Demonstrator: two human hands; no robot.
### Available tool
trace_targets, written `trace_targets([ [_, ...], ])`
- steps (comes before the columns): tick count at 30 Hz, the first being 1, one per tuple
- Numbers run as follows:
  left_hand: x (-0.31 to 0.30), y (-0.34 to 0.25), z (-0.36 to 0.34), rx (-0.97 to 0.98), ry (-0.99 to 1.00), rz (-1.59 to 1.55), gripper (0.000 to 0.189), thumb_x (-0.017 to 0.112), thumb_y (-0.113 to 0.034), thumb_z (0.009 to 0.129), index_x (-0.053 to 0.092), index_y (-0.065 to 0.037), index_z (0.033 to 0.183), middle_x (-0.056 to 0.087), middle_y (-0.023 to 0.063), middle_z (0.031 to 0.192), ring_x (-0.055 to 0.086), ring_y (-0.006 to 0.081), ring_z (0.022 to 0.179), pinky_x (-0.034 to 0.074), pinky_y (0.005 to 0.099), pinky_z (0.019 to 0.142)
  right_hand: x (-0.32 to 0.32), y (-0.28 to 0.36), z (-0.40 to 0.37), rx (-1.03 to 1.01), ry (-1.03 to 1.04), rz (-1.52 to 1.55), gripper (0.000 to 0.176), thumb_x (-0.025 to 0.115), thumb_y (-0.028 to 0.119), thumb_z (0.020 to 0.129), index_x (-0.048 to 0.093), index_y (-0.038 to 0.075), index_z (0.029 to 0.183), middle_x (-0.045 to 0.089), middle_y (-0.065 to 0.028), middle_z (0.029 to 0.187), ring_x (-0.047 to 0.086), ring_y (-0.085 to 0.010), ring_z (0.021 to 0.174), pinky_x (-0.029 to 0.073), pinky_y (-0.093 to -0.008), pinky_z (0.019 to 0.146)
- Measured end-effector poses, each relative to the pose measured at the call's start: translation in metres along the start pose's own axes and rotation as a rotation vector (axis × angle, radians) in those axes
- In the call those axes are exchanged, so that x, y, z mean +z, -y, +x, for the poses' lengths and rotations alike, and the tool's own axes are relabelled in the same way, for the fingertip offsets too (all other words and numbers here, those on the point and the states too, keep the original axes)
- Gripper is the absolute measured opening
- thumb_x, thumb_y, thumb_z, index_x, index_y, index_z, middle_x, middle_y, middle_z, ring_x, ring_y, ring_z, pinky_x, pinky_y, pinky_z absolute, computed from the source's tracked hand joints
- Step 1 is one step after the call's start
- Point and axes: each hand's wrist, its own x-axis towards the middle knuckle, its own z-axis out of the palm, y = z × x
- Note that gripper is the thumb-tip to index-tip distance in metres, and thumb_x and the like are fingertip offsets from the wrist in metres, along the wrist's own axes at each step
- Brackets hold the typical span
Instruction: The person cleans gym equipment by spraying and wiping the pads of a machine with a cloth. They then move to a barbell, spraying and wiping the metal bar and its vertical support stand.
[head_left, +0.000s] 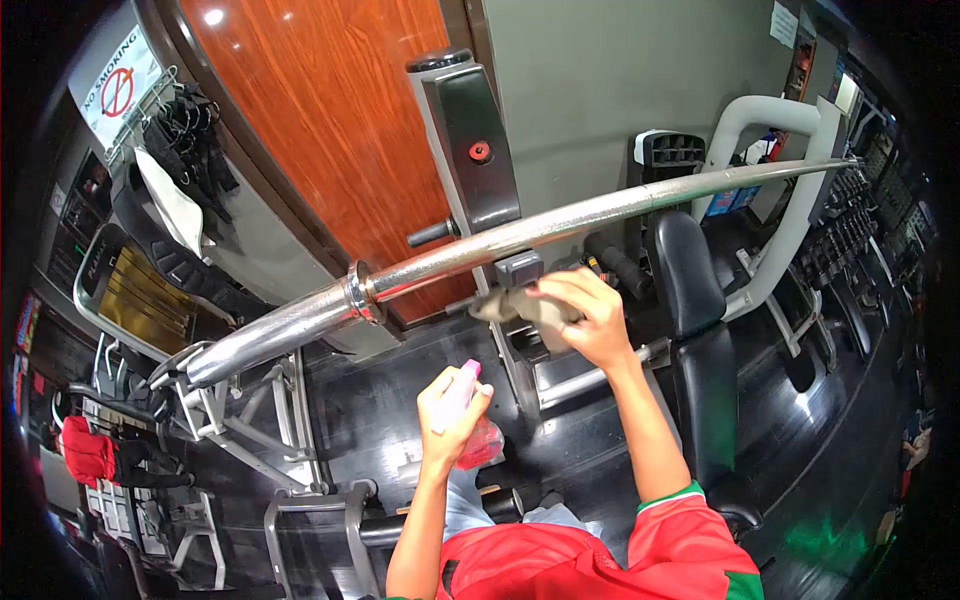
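Note:
My left hand [445, 415] is wrapped round the neck of a spray bottle [482, 446] with a pink nozzle and pinkish-red liquid in its clear body. Higher up and to the right, my right hand [596, 318] pinches a crumpled grey-beige cloth [520, 306], which hangs from the fingers. Just beyond both hands, a shiny metal barbell [560, 226] runs slantwise across the view, its thick sleeve end at the left. The cloth is below the bar and appears apart from it.
A grey machine upright [470, 140] stands behind the bar, before a wooden door [320, 110]. To the right are a black padded bench [700, 380] and a dumbbell rack [835, 235]. A person in a red top [88, 450] is at the far left, among gym machines.

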Motion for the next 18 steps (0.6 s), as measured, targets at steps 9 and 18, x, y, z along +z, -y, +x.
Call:
trace_targets([
  [9,0.000,-0.009,-0.009,-0.131,-0.013,-0.112,0.010,0.065,-0.008,0.092,0.063,0.002,0.090,0.060,0.0025,0.071,0.057,0.0093,0.052,0.047,0.0240,0.050,0.016,-0.025,-0.029,0.024,0.098,0.055,0.046,0.066,-0.004,0.069,0.072,0.016,0.110,0.068,-0.0052,0.110,0.065,-0.0281,0.102,0.054,-0.0377,0.090],
  [18,0.007,0.003,-0.012,-0.170,0.022,-0.112,0.016,0.064,-0.012,0.089,0.061,0.003,0.092,0.064,0.0094,0.079,0.061,0.0153,0.052,0.047,0.0265,0.051,-0.010,-0.024,-0.003,0.189,0.614,0.139,0.042,0.061,0.004,0.073,0.068,0.006,0.115,0.065,-0.0161,0.111,0.064,-0.0363,0.105,0.051,-0.0400,0.093],
])
